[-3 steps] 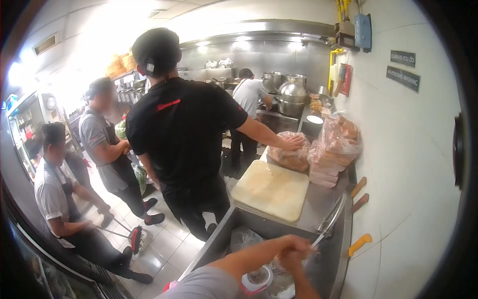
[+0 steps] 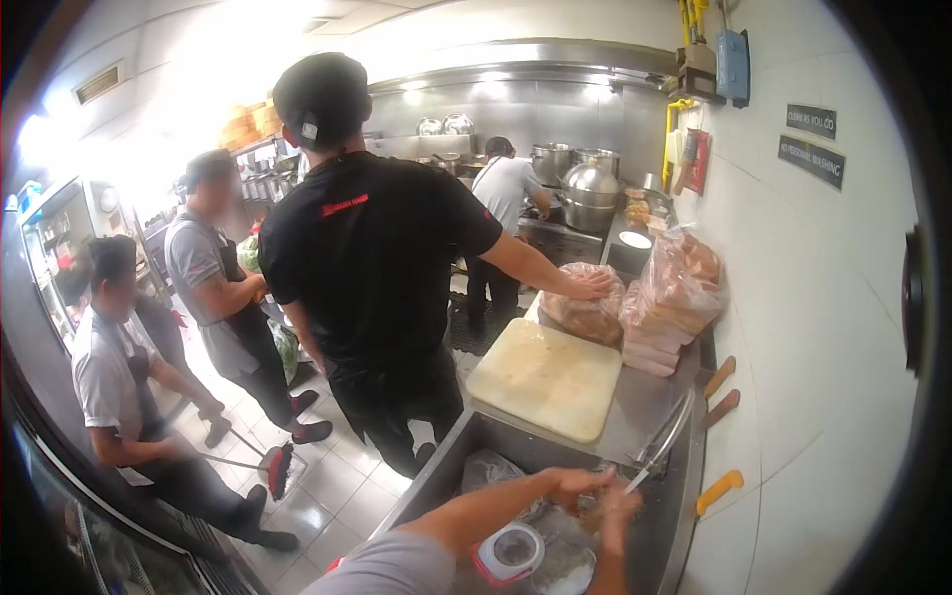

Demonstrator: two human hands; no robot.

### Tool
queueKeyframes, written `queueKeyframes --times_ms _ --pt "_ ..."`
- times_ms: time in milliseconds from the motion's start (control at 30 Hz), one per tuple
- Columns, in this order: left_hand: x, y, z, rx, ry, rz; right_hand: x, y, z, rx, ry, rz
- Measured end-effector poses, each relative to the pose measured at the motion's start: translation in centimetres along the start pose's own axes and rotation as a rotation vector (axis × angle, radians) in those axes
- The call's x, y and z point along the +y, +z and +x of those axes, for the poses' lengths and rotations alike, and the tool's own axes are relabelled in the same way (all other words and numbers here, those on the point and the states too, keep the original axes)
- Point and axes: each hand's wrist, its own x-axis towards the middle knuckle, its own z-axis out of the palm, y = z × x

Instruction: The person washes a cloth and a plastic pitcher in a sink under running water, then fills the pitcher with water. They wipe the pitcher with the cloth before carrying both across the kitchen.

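My left hand [image 2: 577,486] reaches over the metal sink [image 2: 451,458] from a grey sleeve, fingers stretched out. Close beside it is my right hand [image 2: 617,504], raised from below with its fingers apart and somewhat blurred. No object shows in either hand. Both are at the end of a curved metal faucet [image 2: 677,424]. Below them in the sink lie a white-rimmed container with a red base [image 2: 513,548] and clear plastic [image 2: 486,469].
A cutting board [image 2: 545,377] lies beyond the sink. A co-worker in black [image 2: 372,238] rests a hand on a bagged food item [image 2: 585,309], beside stacked bags [image 2: 669,302]. Knives with an orange handle [image 2: 719,491] and brown handles hang along the wall. Another person holds a floor brush [image 2: 280,469].
My hands have moved from being pressed together to slightly apart, with the fingers opening. The view has shifted a little, uncovering more of the container in the sink.
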Motion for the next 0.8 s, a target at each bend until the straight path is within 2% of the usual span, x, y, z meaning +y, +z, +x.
queueKeyframes --times_ms 33,100,167,267,367,400,467,500,600,733,800 --pt "-3.5 0.3 1.0 0.091 0.315 0.457 0.8 -0.5 1.9 0.012 0.078 0.305" --pt "-3.9 1.6 0.9 0.311 0.597 0.871 3.8 -2.4 6.9 0.042 0.243 0.916" --pt "-1.2 5.4 -2.0 0.570 0.517 0.773 4.5 -1.9 6.3 -0.041 0.226 0.957" --pt "1.7 4.9 -2.9 0.491 0.242 0.852 5.8 -0.4 6.4 -0.118 0.251 1.043" --pt "-3.0 4.5 1.3 1.004 0.297 0.162 4.6 1.9 4.8 -0.135 0.223 1.058" --pt "-2.8 5.9 2.1 1.113 0.315 -0.037 3.5 2.2 4.1 -0.124 0.195 1.049" --pt "-0.1 9.0 3.4 1.317 0.351 -0.438 3.6 2.6 5.7 0.002 0.035 0.838" --pt "-0.3 9.5 4.1 1.243 0.413 -0.603 3.4 2.9 6.3 0.058 -0.036 0.730" --pt "-0.5 10.4 5.2 0.971 0.481 -1.009 -1.8 2.0 -0.9 0.161 -0.552 -0.115" --pt "-0.3 8.9 3.4 0.479 0.297 -1.085 -1.5 1.2 -4.2 0.075 -1.052 -0.598" --pt "0.4 7.9 2.1 0.189 0.175 -1.006 -3.7 0.5 -6.0 0.104 -1.318 -0.532"
